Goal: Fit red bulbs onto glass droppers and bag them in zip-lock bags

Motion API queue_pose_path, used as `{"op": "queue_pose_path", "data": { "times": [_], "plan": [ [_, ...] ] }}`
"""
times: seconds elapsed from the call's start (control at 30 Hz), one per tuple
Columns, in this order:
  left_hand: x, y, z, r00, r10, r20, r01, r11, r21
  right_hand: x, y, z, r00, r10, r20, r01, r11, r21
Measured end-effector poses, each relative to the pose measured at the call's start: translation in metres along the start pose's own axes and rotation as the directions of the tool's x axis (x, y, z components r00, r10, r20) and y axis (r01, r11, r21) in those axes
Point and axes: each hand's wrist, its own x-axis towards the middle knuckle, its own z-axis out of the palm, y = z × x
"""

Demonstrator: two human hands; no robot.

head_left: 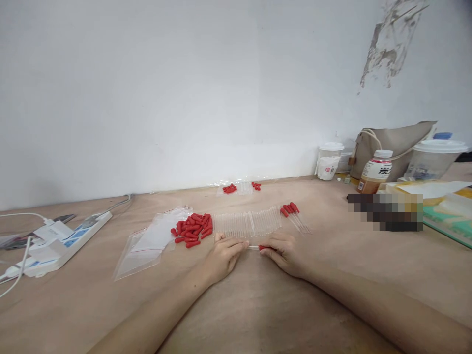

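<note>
My left hand (229, 253) pinches one end of a clear glass dropper tube (252, 247). At the tube's other end my right hand (282, 251) is closed on a red rubber bulb (261, 248), largely covered by the fingers. Just beyond my hands lies a row of clear glass tubes (247, 222), side by side. Left of the row is a pile of loose red rubber bulbs (192, 229). To its right rest several droppers (295, 216) with red bulbs on their tubes.
Clear plastic bags (145, 246) lie left of the bulbs, near a white power strip (62, 248) with cables. A small bag of red bulbs and tubes (241, 188) sits by the wall. At right stand a lidded cup (329, 161), a bottle (375, 172) and a grey bag (398, 142).
</note>
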Motion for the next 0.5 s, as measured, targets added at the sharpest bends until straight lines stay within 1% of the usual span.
{"op": "queue_pose_path", "data": {
  "times": [0.27, 0.4, 0.5],
  "plan": [
    [-0.0005, 0.0067, 0.0019, 1.000, -0.011, -0.011, 0.011, 1.000, -0.020, 0.0016, -0.0039, -0.0040, 0.998, 0.025, 0.051, -0.024, 0.999, -0.031],
    [0.0008, 0.0079, 0.0021, 1.000, -0.024, -0.012, 0.024, 0.998, -0.058, 0.0034, -0.0067, -0.0068, 0.991, 0.018, 0.131, -0.010, 0.998, -0.067],
    [0.0027, 0.0104, 0.0014, 0.999, -0.046, -0.011, 0.044, 0.994, -0.104, 0.0041, -0.0079, -0.0065, 0.988, 0.058, 0.146, -0.046, 0.995, -0.085]
  ]
}}
